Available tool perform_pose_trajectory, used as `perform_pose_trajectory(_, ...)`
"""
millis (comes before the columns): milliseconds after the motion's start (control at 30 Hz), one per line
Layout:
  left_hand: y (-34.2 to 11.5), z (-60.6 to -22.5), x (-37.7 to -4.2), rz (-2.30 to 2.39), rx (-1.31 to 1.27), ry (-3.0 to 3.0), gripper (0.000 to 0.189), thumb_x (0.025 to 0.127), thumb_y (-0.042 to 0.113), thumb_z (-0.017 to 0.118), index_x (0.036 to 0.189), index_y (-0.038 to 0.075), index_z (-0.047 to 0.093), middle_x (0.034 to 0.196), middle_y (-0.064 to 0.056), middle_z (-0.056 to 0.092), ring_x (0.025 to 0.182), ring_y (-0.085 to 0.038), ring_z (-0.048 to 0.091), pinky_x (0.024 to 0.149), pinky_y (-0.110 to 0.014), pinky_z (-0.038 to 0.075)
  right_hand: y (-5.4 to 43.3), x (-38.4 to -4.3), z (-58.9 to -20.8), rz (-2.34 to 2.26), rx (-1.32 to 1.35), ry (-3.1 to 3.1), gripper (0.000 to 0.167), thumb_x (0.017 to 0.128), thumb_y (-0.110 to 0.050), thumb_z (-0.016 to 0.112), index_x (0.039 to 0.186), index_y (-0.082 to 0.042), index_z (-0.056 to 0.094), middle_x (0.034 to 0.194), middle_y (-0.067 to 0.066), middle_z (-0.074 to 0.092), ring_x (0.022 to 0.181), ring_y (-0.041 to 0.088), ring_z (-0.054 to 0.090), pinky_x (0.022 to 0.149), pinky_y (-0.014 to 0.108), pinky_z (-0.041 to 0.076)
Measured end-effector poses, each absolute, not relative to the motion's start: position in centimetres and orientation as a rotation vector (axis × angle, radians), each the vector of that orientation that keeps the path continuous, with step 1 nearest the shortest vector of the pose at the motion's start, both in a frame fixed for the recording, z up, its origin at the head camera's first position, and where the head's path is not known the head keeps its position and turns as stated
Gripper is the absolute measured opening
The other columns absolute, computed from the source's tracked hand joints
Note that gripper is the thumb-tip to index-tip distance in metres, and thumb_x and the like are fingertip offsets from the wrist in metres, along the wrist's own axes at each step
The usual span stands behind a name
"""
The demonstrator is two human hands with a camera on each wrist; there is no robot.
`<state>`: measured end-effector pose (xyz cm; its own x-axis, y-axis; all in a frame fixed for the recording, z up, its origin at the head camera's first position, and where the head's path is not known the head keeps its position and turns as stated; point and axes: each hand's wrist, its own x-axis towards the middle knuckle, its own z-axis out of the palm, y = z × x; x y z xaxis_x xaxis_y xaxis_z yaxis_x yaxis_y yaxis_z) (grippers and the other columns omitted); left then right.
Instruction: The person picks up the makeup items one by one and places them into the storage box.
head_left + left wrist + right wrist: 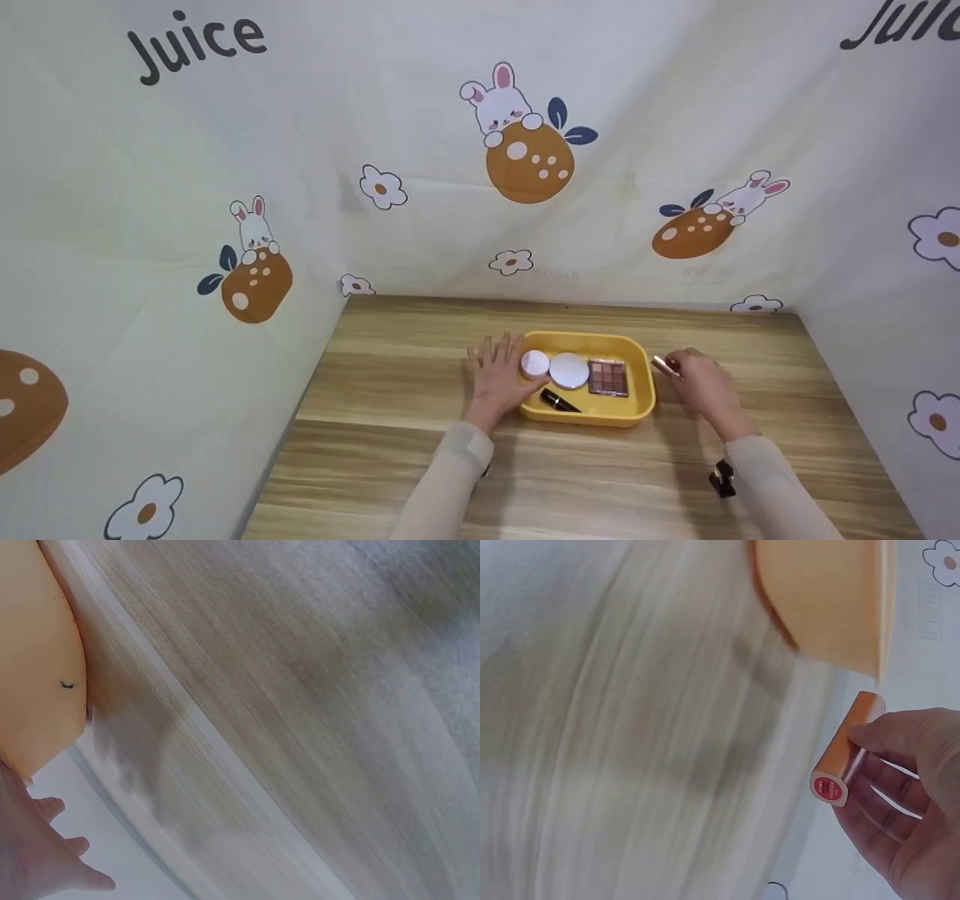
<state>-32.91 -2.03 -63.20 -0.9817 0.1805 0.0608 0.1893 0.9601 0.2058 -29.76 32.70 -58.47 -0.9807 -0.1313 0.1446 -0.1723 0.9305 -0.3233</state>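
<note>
A yellow tray (pixel 637 417) stands on the wooden table. My left hand (pixel 499 379) rests at its left rim, fingers straight and spread, thumb reaching over the edge. Just off the tray's right end, my right hand (pixel 703 382) pinches a lipstick (pixel 844 750) between thumb and fingers; a round red label shows on its end in the right wrist view. Inside the tray lie a small round white case (pixel 535 364), a larger round compact (pixel 569 371), an eyeshadow palette (pixel 607 378) and a black tube (pixel 559 400), which is tilted near the front wall.
The wooden table (pixel 405 375) runs back to a patterned cloth (pixel 420 247) printed with rabbits and oranges. More of this cloth closes off the left and right sides. A black strap piece (pixel 723 478) shows at the right wrist.
</note>
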Motion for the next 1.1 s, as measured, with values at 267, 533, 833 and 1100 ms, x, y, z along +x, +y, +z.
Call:
perform_pose_trajectory(267, -2.2, -63.3, -32.8, -0.312, -0.29, -3.09, 0.098, 0.083, 0.083, 0.046, 0.16, 0.027, 0.022, 0.166, -0.006, 0.025, 0.153, -0.042, 0.019, 0.119, -0.07, 0.014, 31.3, -30.1, -57.4, 0.527, 0.207, -2.978, 0.027, 0.09, -0.011, 0.068, 0.115, -0.001, 0.07, 0.099, 0.016, 0.069, 0.088, 0.036, 0.068, 0.076, 0.057, 0.055)
perform_pose_trajectory(533, -2.2, -63.6, -32.9, -0.311, -0.289, -3.061, 0.097, 0.082, 0.082, 0.048, 0.158, 0.027, 0.026, 0.164, -0.006, 0.031, 0.151, -0.043, 0.024, 0.117, -0.071, 0.018, 29.5, -30.2, -56.9, 0.567, 0.26, -2.936, 0.023, 0.091, -0.012, 0.069, 0.111, -0.001, 0.071, 0.096, 0.014, 0.069, 0.085, 0.031, 0.067, 0.074, 0.053, 0.056)
perform_pose_trajectory(833, -2.1, -63.5, -33.0, -0.295, -0.286, -3.067, 0.098, 0.082, 0.083, 0.047, 0.159, 0.025, 0.026, 0.164, -0.007, 0.03, 0.151, -0.043, 0.023, 0.118, -0.07, 0.017, 26.8, -30.3, -56.9, 0.546, 0.324, -2.949, 0.022, 0.09, -0.015, 0.072, 0.107, -0.001, 0.071, 0.088, 0.011, 0.067, 0.077, 0.026, 0.065, 0.068, 0.046, 0.057)
perform_pose_trajectory(1100, -2.1, -63.1, -32.9, -0.288, -0.292, -3.089, 0.099, 0.083, 0.083, 0.045, 0.16, 0.027, 0.02, 0.166, -0.007, 0.027, 0.152, -0.043, 0.021, 0.118, -0.07, 0.015, 24.8, -30.2, -57.7, 0.561, 0.41, -2.923, 0.02, 0.092, -0.023, 0.072, 0.101, -0.005, 0.071, 0.087, 0.009, 0.069, 0.075, 0.023, 0.065, 0.066, 0.045, 0.055)
